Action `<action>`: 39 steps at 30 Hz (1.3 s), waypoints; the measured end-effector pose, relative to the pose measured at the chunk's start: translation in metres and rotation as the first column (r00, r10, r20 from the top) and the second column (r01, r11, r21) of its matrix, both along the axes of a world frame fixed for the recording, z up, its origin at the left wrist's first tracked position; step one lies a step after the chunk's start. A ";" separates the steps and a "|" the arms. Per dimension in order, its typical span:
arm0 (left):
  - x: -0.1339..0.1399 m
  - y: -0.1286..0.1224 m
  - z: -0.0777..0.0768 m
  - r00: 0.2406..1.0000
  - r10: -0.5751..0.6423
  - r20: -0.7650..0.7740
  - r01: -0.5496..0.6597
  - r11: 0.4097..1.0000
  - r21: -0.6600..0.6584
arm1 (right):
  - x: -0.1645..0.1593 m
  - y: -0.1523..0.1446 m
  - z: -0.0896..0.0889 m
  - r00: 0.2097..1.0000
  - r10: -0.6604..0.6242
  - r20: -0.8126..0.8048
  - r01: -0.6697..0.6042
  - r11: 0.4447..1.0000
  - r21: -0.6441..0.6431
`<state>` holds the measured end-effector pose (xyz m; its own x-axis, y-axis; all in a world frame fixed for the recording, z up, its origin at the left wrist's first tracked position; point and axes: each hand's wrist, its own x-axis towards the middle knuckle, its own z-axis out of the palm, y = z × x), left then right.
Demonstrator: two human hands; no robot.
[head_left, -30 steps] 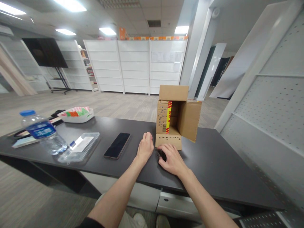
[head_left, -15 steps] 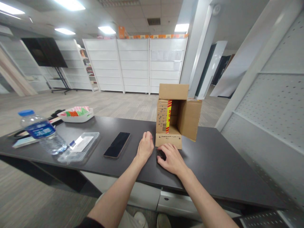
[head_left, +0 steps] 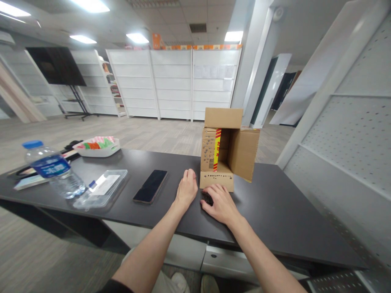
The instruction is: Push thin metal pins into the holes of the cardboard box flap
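An upright cardboard box (head_left: 209, 150) stands on the dark table, its open side toward me. Rows of dark dots mark its left panel and the lower flap (head_left: 216, 179), which hangs down at the front. My right hand (head_left: 220, 204) is curled over a small dark ridged thing (head_left: 208, 198) on the tabletop, just in front of that flap. Most of this thing is hidden under my palm, so its kind is unclear. To the left, my left hand (head_left: 187, 186) rests on the table with fingers curled inward; what they hold, if anything, is hidden.
A phone (head_left: 150, 186) lies left of my left hand. Farther left are a clear plastic case (head_left: 105, 189), a water bottle (head_left: 56, 171) with a blue cap, and a white tray (head_left: 99, 152) of colourful packets. A perforated panel (head_left: 357, 122) rises along the right side.
Both hands stay in nearly the same place. My right thumb has shifted very slightly to the left by the dark ridged thing.
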<state>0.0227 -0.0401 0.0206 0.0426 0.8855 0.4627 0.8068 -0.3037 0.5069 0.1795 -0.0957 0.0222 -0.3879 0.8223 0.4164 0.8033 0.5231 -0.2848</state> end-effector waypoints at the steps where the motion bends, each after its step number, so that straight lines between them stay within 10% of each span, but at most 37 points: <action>1: 0.000 0.000 0.000 1.000 0.000 0.000 0.000 1.000 -0.001 | 0.000 0.000 0.000 1.000 0.002 0.001 -0.002 1.000 0.000; 39: 0.002 0.000 0.002 0.998 0.012 -0.054 -0.014 0.999 -0.044 | 0.000 0.002 0.003 0.999 0.042 -0.013 -0.040 0.994 0.104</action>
<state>0.0243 -0.0403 0.0225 0.0547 0.9058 0.4202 0.8370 -0.2711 0.4754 0.1796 -0.0932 0.0249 -0.4135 0.7578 0.5047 0.7765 0.5830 -0.2391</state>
